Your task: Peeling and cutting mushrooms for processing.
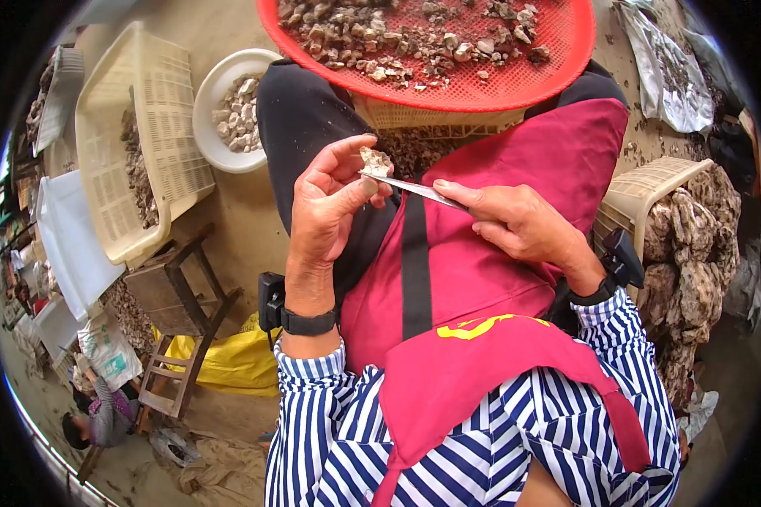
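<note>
Between the thumb and fingers of my left hand (334, 186) is a small, rough chunk (375, 161), pale with brown patches; its exact kind I cannot make out. My right hand (515, 215) grips a knife (422, 191), its handle mostly hidden in my fingers. The blade points left and its tip touches or nearly touches the chunk's lower edge. Both hands are above my dark red apron (490, 279). Just beyond them a red mesh tray (448, 95) holds many brown and pale pieces.
Left of my knee stands a white bowl (204, 139) of pale chunks, beside a cream plastic basket (177, 118). A wooden stool (165, 291) and yellow sack (241, 363) lie behind it. At right, large brown lumps (693, 245) fill another basket (638, 190). Another person (106, 414) is far left.
</note>
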Demonstrator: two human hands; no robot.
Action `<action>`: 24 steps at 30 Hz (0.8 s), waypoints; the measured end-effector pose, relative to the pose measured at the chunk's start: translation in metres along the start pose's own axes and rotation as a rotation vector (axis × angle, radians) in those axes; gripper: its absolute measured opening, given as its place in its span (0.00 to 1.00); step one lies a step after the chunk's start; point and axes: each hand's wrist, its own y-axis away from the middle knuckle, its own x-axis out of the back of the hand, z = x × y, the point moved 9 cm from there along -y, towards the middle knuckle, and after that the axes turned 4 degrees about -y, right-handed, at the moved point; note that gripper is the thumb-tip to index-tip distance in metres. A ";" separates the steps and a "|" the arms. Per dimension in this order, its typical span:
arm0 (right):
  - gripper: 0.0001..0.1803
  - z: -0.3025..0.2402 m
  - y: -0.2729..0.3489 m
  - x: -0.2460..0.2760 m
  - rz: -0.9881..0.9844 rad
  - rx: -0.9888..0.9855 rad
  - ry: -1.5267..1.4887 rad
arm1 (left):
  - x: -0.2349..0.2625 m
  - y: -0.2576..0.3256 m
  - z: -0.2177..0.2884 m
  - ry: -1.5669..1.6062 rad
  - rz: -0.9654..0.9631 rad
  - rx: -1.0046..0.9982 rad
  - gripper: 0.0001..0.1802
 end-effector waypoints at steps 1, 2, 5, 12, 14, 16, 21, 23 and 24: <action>0.32 -0.001 0.000 0.001 0.003 0.010 -0.015 | 0.000 0.000 0.000 -0.001 0.000 0.001 0.23; 0.32 -0.002 -0.001 0.001 0.002 0.010 -0.017 | 0.001 0.000 -0.002 -0.012 0.005 0.023 0.23; 0.31 0.002 -0.006 -0.005 -0.070 -0.105 0.038 | 0.005 0.000 -0.005 -0.024 0.005 0.064 0.23; 0.32 0.000 -0.013 -0.003 -0.018 -0.116 0.156 | 0.005 0.000 -0.005 -0.037 -0.001 0.094 0.24; 0.34 0.002 -0.009 -0.002 -0.044 -0.102 0.142 | 0.006 0.000 -0.005 -0.026 -0.006 0.092 0.25; 0.34 0.000 -0.003 0.003 -0.020 -0.017 -0.013 | 0.006 0.001 -0.005 -0.013 -0.009 0.089 0.25; 0.34 0.002 -0.005 0.003 -0.019 -0.042 -0.013 | 0.003 0.001 -0.007 -0.017 -0.051 0.123 0.26; 0.34 0.005 -0.008 0.000 -0.046 -0.107 0.016 | 0.003 0.000 -0.006 -0.024 -0.054 0.131 0.26; 0.34 0.004 -0.010 -0.003 -0.044 -0.108 0.014 | 0.003 0.000 -0.006 -0.028 -0.058 0.137 0.26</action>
